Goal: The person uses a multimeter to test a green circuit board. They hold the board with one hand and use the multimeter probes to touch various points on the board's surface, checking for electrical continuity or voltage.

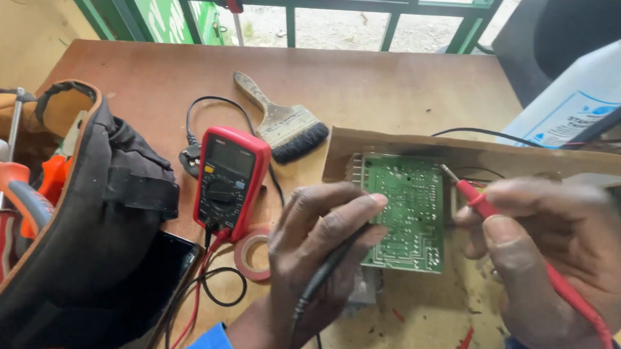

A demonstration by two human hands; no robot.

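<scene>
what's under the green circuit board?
The green circuit board lies on the wooden table, against a cardboard strip. Directly beneath is covered; left hand hides its left edge.

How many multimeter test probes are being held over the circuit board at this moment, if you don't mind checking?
2. The red probe is in the right hand, its tip at the green circuit board's upper right edge. The black probe is in the left hand, its tip hidden by fingers.

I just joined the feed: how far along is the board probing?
Done: the multimeter has its leads plugged in and the green board lies solder side up. In hand: right hand holds the red probe at the board's upper right edge; left hand holds the black probe. Left: I cannot tell from its display whether there is a reading.
</scene>
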